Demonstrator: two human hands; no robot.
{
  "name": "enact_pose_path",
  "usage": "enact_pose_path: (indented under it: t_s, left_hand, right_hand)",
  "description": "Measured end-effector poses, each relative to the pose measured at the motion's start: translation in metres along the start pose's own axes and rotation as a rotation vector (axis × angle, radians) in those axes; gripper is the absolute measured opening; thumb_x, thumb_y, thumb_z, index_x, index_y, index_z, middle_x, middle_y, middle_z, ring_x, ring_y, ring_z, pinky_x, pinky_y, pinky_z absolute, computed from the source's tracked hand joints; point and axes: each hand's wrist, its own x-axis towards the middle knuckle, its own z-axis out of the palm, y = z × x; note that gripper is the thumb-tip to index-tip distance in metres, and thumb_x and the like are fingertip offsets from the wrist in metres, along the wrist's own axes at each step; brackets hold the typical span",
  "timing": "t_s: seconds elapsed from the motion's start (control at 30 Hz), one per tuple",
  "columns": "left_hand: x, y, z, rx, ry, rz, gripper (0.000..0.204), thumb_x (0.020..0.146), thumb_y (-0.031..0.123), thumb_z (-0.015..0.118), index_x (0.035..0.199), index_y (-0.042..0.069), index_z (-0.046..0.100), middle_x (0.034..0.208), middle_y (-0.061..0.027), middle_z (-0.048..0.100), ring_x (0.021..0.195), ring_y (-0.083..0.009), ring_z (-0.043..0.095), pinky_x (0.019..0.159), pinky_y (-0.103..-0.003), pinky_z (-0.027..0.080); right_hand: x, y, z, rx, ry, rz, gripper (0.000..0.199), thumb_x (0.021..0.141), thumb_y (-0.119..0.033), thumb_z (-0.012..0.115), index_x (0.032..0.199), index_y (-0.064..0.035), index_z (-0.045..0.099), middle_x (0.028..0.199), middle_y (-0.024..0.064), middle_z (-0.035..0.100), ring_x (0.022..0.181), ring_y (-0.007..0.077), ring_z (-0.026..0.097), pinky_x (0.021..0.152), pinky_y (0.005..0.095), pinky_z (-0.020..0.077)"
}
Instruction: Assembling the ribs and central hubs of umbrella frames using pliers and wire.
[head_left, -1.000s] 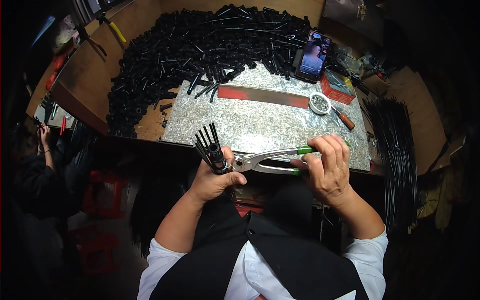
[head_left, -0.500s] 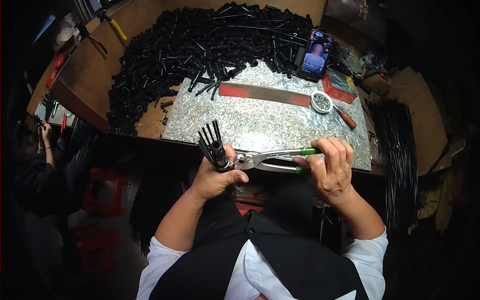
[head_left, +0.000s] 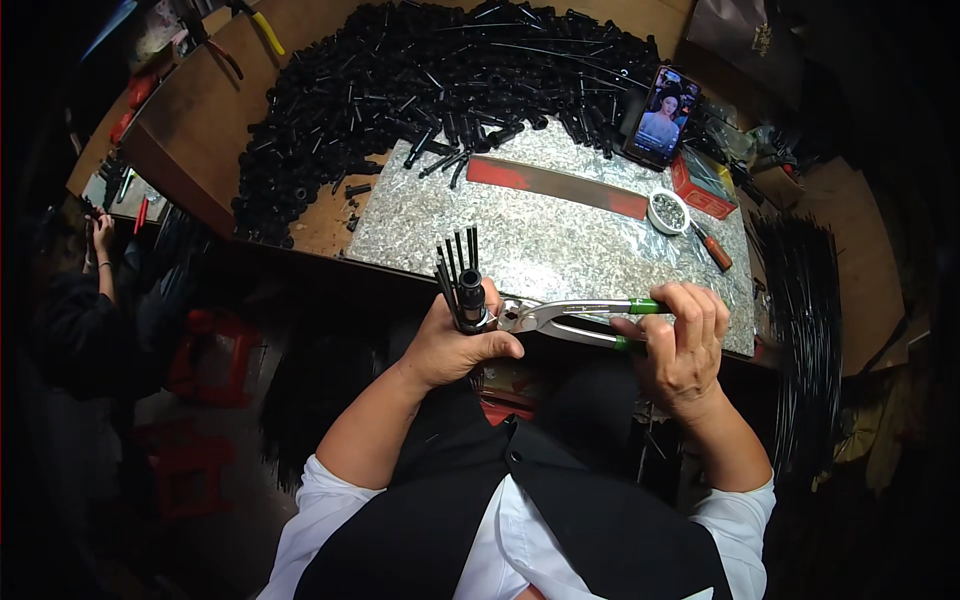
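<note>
My left hand [head_left: 452, 345] is closed around a black tubular part [head_left: 470, 295], its open end facing up. Several thin black rods [head_left: 455, 255] stand up along the tube's far-left side. A pair of pliers [head_left: 560, 318] with silver arms and green grips lies in my right hand [head_left: 690, 335], fingers wrapped over the handles. The handles are spread apart. The pliers' head meets the lower end of the tube beside my left thumb; a bit of thin wire seems to show there. Exactly what the jaws grip is too small to tell.
A speckled board [head_left: 420, 225] carries a red-and-brown strip [head_left: 555, 187], a white dish [head_left: 668, 212] of small metal pieces, a screwdriver [head_left: 717, 252], a red box [head_left: 705, 185] and a phone [head_left: 662, 118]. Behind lies a heap of black parts [head_left: 400, 85]. Long rods [head_left: 808, 330] hang at right.
The whole view has shifted, so bench and hands sit further right in the picture. Both hands keep their grips, and the pliers stay at the tube's lower end.
</note>
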Motion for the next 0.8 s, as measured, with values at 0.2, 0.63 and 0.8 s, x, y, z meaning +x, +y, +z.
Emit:
enact_pose_path:
  t_s: [0.2, 0.63, 0.8]
  left_hand:
    - [0.001, -0.005, 0.000, -0.028, -0.005, -0.025, 0.043, 0.064, 0.020, 0.086, 0.071, 0.012, 0.045, 0.072, 0.0056, 0.048, 0.070, -0.0052, 0.048, 0.065, -0.021, 0.040]
    - [0.003, -0.009, -0.001, -0.077, -0.001, -0.004, 0.040, 0.067, 0.012, 0.085, 0.074, 0.011, 0.045, 0.067, 0.0084, 0.042, 0.062, -0.0032, 0.038, 0.055, -0.021, 0.032]
    - [-0.001, -0.008, -0.003, -0.095, 0.020, 0.031, 0.040, 0.065, 0.012, 0.086, 0.076, 0.011, 0.048, 0.068, 0.0069, 0.044, 0.064, -0.0035, 0.041, 0.057, -0.021, 0.034]
  right_hand:
    - [-0.001, 0.001, 0.000, -0.047, 0.032, -0.017, 0.028, 0.077, -0.022, 0.073, 0.083, -0.0084, 0.049, 0.100, 0.0111, 0.057, 0.095, 0.0276, 0.056, 0.086, 0.0429, 0.0411]
    - [0.001, 0.002, -0.001, -0.062, 0.067, -0.062, 0.028, 0.076, -0.020, 0.073, 0.073, -0.0085, 0.047, 0.092, 0.0092, 0.058, 0.084, 0.0247, 0.057, 0.076, 0.0387, 0.0434]
    - [-0.001, 0.003, -0.006, 0.079, -0.057, -0.044, 0.029, 0.075, -0.016, 0.073, 0.072, -0.0066, 0.046, 0.086, 0.0109, 0.056, 0.076, 0.0250, 0.056, 0.065, 0.0343, 0.0441]
